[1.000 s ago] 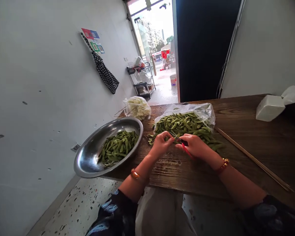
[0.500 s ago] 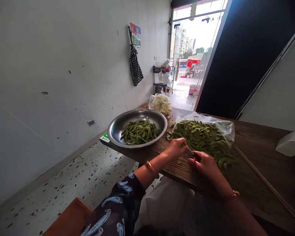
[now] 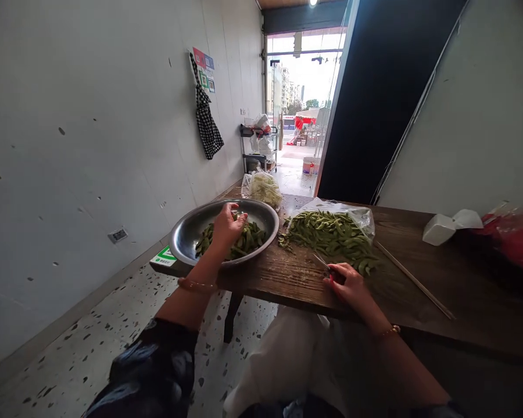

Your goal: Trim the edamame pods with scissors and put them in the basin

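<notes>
My left hand [image 3: 228,227] is over the metal bowl [image 3: 179,239], its fingers apart and nothing visible in them. Green soybean pods [image 3: 251,238] are heaped inside the bowl, partly hidden by that hand. Above the table, my right hand [image 3: 352,287] grips red-handled scissors [image 3: 321,261] whose blades point up and left. Just beyond the blades, a larger pile of pods [image 3: 326,233] spills from a clear plastic bag [image 3: 365,220]. Small trimmed bits [image 3: 285,242] lie at the left of this pile.
A wooden stick [image 3: 414,280] lies on the brown table [image 3: 396,223] to the right. White foam boxes [image 3: 439,229] and a red bag [image 3: 516,238] are farther right. Behind the bowl sits a plastic bag of pale food [image 3: 264,188]. The wall stands at the left.
My left hand has moved from beside the scissors to over the bowl, and its fingers have opened. My right hand still holds the scissors. The camera view has turned right.
</notes>
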The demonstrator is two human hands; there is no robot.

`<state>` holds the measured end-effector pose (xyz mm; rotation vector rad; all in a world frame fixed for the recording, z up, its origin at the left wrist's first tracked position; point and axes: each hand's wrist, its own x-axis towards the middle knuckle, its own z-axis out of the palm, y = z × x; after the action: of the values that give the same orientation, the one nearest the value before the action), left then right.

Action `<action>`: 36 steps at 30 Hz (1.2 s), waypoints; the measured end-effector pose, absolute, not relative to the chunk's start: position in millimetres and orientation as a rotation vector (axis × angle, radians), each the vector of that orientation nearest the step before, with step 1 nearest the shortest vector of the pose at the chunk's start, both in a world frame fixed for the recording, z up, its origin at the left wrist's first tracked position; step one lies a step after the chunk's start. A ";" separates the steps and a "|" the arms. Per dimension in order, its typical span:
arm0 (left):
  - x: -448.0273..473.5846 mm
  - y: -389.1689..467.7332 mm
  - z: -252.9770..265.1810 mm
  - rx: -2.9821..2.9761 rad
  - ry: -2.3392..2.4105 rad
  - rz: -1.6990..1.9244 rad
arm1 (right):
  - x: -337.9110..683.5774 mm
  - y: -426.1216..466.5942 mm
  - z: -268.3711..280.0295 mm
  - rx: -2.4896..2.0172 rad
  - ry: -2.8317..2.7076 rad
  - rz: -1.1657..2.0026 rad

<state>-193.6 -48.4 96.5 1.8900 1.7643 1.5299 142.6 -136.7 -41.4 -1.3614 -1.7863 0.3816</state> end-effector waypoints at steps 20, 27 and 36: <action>-29.5 -87.5 -12.4 0.798 0.654 0.950 | 160.5 -189.8 -30.0 -1.354 -1.107 0.837; -20.5 -92.8 -14.1 0.969 0.568 0.857 | 165.8 -188.7 -22.5 -1.450 -1.299 1.037; -21.7 -94.2 -19.8 1.012 0.532 0.897 | 187.1 -170.2 -25.6 -1.562 -1.842 0.438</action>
<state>-21.7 -94.2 -19.8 1.0120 0.5319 0.8968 187.1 -170.2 -25.6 -1.5624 -1.8421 0.4376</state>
